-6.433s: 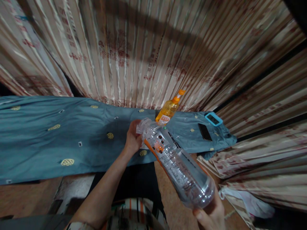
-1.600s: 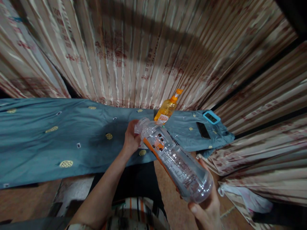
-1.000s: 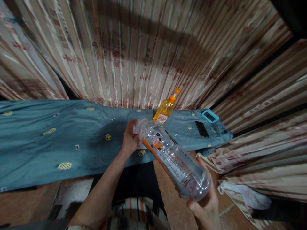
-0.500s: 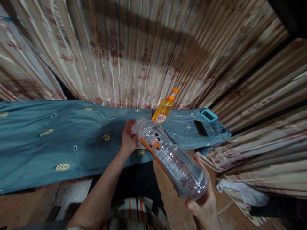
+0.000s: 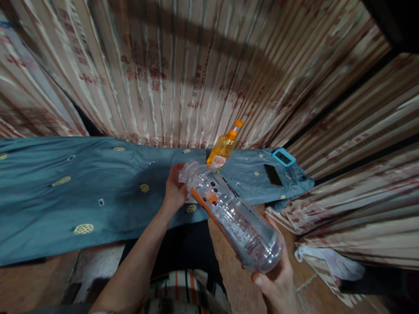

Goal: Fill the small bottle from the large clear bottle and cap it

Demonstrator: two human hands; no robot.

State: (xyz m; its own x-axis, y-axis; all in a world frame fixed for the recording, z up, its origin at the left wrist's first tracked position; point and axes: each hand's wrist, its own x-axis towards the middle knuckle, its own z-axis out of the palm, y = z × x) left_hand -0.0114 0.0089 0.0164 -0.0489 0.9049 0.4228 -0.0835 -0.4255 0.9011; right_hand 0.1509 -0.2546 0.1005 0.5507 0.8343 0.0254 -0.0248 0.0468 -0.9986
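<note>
A large clear plastic bottle with orange and dark printing is tilted across the middle of the view, its broad base towards me at the lower right. My right hand wraps around that base from below, thumb on the near side. At the upper left end, my left hand is closed at the ridged, see-through neck end; most of its fingertips are hidden. Behind the bottle's neck, a pump bottle of yellow-orange liquid stands on the teal cloth.
To the right on the cloth lie a dark phone and a blue-framed digital clock. Patterned curtains hang behind and to the right. A white plastic bag rests low at the right, near the tiled floor.
The view has shifted very slightly. Both hands keep their hold on the clear bottle, which stays at nearly the same tilt.
</note>
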